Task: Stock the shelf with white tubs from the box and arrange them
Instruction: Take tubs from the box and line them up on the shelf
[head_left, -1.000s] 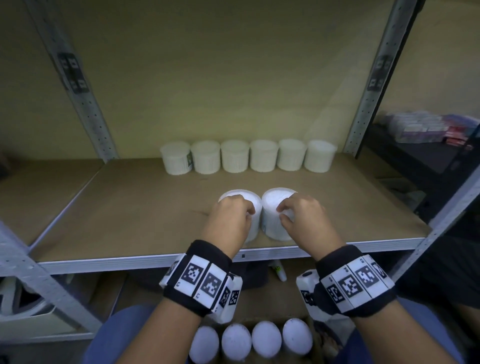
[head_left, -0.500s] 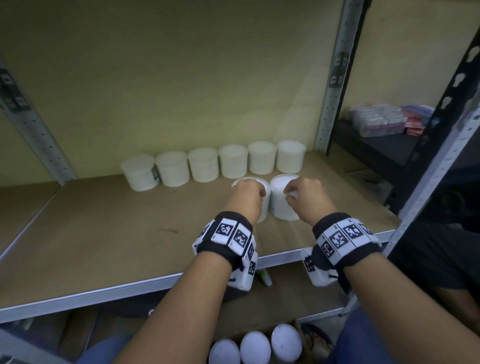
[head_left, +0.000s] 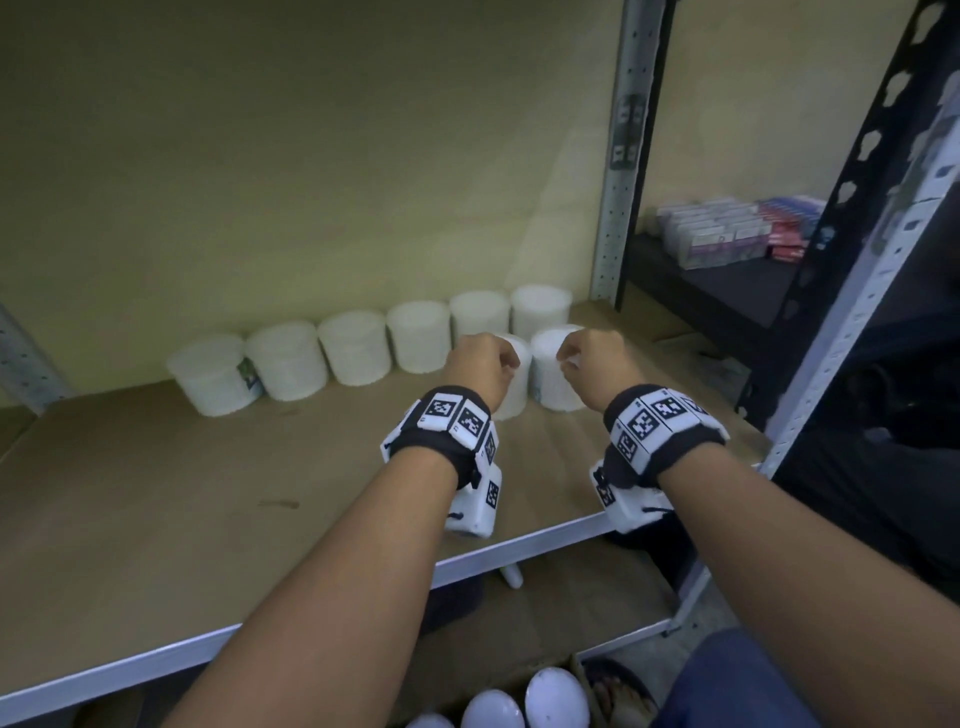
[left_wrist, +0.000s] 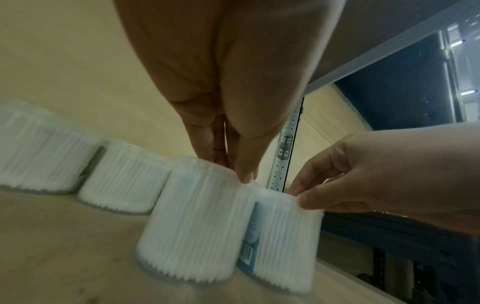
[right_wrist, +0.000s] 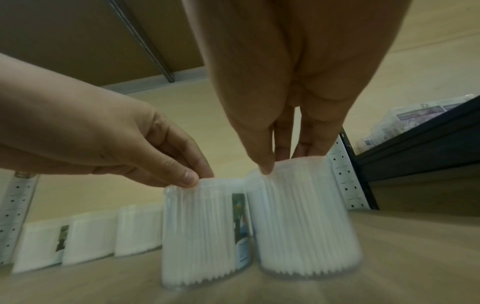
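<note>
Two white tubs stand side by side and touching on the wooden shelf (head_left: 208, 519), just in front of the right end of a back row of several white tubs (head_left: 356, 345). My left hand (head_left: 480, 364) pinches the top rim of the left tub (head_left: 519, 382) between thumb and fingers; the left wrist view shows this hand (left_wrist: 231, 166) on that tub (left_wrist: 192, 222). My right hand (head_left: 592, 358) pinches the rim of the right tub (head_left: 550, 379) the same way, as the right wrist view shows of the hand (right_wrist: 281, 160) and tub (right_wrist: 306, 222).
A grey perforated upright (head_left: 618, 156) stands just right of the row. Beyond it a dark shelf holds packets (head_left: 727, 234). The shelf's metal front edge (head_left: 519, 545) runs under my wrists. More white tubs (head_left: 556, 696) sit in the box below.
Both hands have carried their tubs back and to the right, from near the front edge to just in front of the row's right end. The head view has turned right.
</note>
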